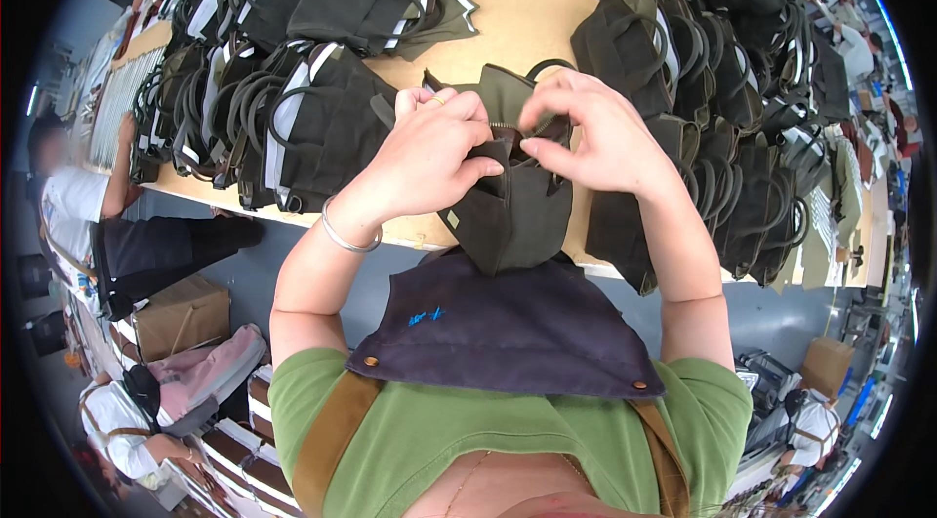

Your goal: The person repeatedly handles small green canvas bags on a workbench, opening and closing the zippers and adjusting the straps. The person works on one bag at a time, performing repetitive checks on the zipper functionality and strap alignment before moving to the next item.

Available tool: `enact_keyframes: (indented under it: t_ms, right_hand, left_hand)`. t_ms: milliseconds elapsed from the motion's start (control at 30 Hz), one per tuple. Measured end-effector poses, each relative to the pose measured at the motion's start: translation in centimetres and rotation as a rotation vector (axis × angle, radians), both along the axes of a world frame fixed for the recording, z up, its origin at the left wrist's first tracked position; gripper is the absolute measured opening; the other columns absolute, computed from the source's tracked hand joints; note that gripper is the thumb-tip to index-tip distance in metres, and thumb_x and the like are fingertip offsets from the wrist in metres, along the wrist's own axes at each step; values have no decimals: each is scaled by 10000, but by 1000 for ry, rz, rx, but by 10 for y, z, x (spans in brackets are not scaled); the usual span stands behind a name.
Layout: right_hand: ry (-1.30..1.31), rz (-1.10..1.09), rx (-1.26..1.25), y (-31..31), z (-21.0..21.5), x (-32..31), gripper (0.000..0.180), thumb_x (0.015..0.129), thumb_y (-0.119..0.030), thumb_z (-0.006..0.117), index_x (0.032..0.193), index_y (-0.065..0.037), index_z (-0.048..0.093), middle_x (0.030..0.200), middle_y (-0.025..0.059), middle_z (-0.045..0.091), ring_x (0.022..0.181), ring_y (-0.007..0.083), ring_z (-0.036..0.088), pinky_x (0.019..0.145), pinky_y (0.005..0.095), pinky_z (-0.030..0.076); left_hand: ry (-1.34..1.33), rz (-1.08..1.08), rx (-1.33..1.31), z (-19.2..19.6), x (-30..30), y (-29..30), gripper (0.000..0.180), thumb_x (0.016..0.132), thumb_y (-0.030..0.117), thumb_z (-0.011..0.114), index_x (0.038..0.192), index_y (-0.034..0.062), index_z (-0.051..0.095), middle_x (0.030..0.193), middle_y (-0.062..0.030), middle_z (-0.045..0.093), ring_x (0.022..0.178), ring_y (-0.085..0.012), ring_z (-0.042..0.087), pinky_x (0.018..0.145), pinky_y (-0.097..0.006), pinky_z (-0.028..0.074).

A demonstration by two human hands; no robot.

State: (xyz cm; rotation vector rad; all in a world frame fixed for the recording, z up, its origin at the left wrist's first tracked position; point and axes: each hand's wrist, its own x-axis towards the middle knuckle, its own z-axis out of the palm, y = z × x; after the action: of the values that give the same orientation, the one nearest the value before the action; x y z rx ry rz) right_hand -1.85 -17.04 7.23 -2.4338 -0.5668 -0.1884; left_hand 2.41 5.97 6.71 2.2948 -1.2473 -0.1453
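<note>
A small dark olive bag (527, 215) stands at the near edge of the table, its top gaping, with a lighter olive flap (505, 96) and a brass-coloured zip (503, 125) at the mouth. My left hand (434, 152) is closed on the upper left edge of the bag, thumb on the outer face and fingers curled over. Over the opening, close to the zip, my right hand (600, 127) has its thumb and forefinger curved with a gap between them. Its other fingertips are blurred, and nothing shows in its grasp. The inside of the bag is mostly hidden.
Many dark bags with handles crowd the table, in a left row (337, 127) and a right row (703, 157). A flat dark bag (356, 0) lies far left. The wooden tabletop (532, 5) shows between. A co-worker (83, 206) stands at left, near a cardboard box (181, 318).
</note>
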Motion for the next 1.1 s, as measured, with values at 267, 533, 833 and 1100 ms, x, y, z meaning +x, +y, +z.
enact_keyframes:
  t_ms: [267, 533, 833, 1100]
  right_hand:
    - [737, 243, 689, -6, -31, 21, 150, 910, -98, 669, 1024, 0, 662, 816, -10, 670, 695, 13, 554, 607, 182, 438]
    - [669, 198, 624, -3, -26, 24, 139, 902, -86, 672, 1006, 6, 689, 767, -43, 631, 662, 5, 500, 591, 186, 422]
    - [692, 186, 664, -3, -22, 25, 97, 910, -38, 647, 972, 23, 691, 726, -44, 570, 648, 10, 454, 564, 195, 371]
    - [604, 170, 600, 0, -22, 23, 74, 898, -53, 662, 923, 11, 691, 708, -46, 543, 617, 21, 425, 536, 213, 349]
  left_hand:
    - [248, -10, -207, -4, 22, 4, 150, 770, 123, 759, 834, 16, 675, 894, -77, 662, 834, -253, 617, 778, -374, 448]
    - [229, -37, -203, 1, 28, 4, 79, 826, 114, 715, 835, 46, 674, 888, -44, 694, 824, -223, 631, 809, -347, 431]
    - [155, -93, -149, 3, 28, 6, 70, 854, 149, 693, 836, 93, 654, 905, 17, 652, 888, -155, 570, 962, -346, 281]
    - [153, -47, -72, 5, 28, 1, 91, 865, 163, 684, 811, 94, 658, 929, 20, 660, 950, -147, 565, 963, -358, 264]
